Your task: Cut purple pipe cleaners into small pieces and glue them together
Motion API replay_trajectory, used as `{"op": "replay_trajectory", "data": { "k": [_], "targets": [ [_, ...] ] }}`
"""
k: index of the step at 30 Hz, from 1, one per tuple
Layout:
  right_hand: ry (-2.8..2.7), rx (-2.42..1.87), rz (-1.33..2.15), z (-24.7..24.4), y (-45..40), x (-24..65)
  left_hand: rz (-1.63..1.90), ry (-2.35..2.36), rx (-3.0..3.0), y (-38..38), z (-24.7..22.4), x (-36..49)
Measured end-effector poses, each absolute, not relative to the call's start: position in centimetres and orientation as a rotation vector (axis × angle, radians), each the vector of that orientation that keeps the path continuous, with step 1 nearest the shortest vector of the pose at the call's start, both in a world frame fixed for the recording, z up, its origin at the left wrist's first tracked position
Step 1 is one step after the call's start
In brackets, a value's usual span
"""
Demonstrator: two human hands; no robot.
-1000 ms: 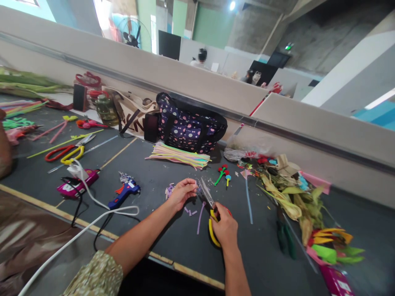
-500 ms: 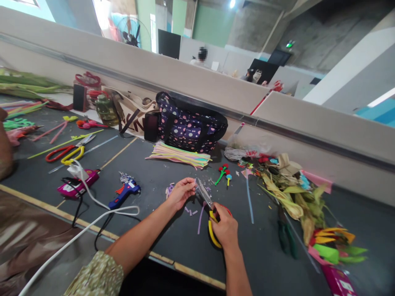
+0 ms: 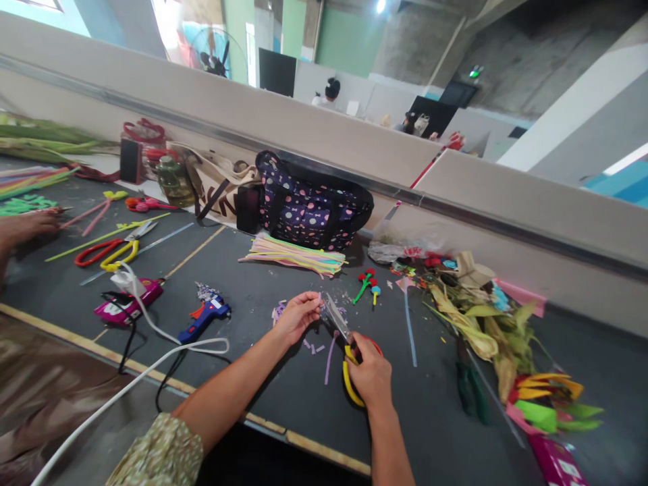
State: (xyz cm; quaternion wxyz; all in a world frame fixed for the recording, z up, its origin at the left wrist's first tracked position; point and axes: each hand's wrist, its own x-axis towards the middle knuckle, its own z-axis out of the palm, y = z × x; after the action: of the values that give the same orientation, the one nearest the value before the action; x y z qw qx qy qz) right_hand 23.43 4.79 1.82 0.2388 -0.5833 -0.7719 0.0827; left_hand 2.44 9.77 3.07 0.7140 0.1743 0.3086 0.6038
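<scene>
- Beyond my work stands a pale partition [image 3: 283,121], and before it lies the dark desk [image 3: 293,398], with a dotted bag [image 3: 314,202] and a bundle of coloured stems [image 3: 293,255] at its far side.
- My left hand [image 3: 298,317] has the thumb and forefinger pinched together on a small purple piece [image 3: 320,300]; only its end is seen, because my fingers cover the rest.
- My right hand [image 3: 371,371] is wrapped around the handles of the scissors [image 3: 338,320]. Their blades point far and left, toward the pinched piece. They seem a little apart, but I cannot tell whether they touch it.
- Below the blades, on the desk, lie a purple strip [image 3: 329,361] and, to its left, some purple snippets [image 3: 312,348].
- I judge that the step is a fine trimming of this piece. For doing it well, the pinch should be firm but not crushing, as the material looks soft.
- My fingertips should be behind the cutting line. Short closings with the front part of the blades are probably safer than one long cut.
- Another person's hand [image 3: 30,229] is at the left edge, well apart from my blades.
</scene>
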Motion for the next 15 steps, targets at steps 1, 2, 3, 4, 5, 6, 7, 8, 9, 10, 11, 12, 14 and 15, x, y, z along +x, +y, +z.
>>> {"op": "replay_trajectory", "data": {
  "k": [1, 2, 3, 4, 5, 6, 7, 8, 9, 10, 11, 12, 14, 15],
  "targets": [
    [-2.115, -1.601, 0.228, 1.79, 4.80, 23.45, 1.342, 0.687, 0.384, 9.75, 3.16, 2.42],
    [-2.116, -1.599, 0.231, 1.76, 4.80, 23.46, 1.346, 0.691, 0.383, 9.73, 3.24, 2.41],
    [-2.117, -1.594, 0.231, 1.72, 4.81, 23.46, 1.349, 0.698, 0.383, 9.72, 3.33, 2.40],
    [-2.119, -1.589, 0.228, 1.68, 4.81, 23.47, 1.352, 0.706, 0.384, 9.71, 3.40, 2.40],
    [-2.121, -1.583, 0.224, 1.65, 4.81, 23.46, 1.354, 0.713, 0.385, 9.70, 3.46, 2.39],
    [-2.124, -1.578, 0.219, 1.64, 4.80, 23.45, 1.356, 0.718, 0.388, 9.70, 3.48, 2.39],
    [-2.125, -1.577, 0.214, 1.64, 4.79, 23.44, 1.357, 0.722, 0.390, 9.70, 3.48, 2.39],
    [-2.127, -1.578, 0.208, 1.67, 4.77, 23.41, 1.356, 0.724, 0.391, 9.71, 3.46, 2.39],
    [-2.130, -1.579, 0.203, 1.71, 4.76, 23.38, 1.356, 0.724, 0.392, 9.72, 3.43, 2.39],
    [-2.132, -1.580, 0.199, 1.76, 4.75, 23.35, 1.354, 0.723, 0.393, 9.73, 3.39, 2.39],
    [-2.133, -1.579, 0.195, 1.82, 4.74, 23.32, 1.352, 0.724, 0.393, 9.73, 3.36, 2.40],
    [-2.133, -1.578, 0.191, 1.88, 4.73, 23.29, 1.351, 0.725, 0.391, 9.74, 3.33, 2.40],
    [-2.135, -1.572, 0.194, 1.97, 4.72, 23.25, 1.352, 0.729, 0.384, 9.73, 3.34, 2.42],
    [-2.135, -1.571, 0.200, 2.00, 4.72, 23.24, 1.353, 0.732, 0.380, 9.72, 3.36, 2.43]
  ]
}}
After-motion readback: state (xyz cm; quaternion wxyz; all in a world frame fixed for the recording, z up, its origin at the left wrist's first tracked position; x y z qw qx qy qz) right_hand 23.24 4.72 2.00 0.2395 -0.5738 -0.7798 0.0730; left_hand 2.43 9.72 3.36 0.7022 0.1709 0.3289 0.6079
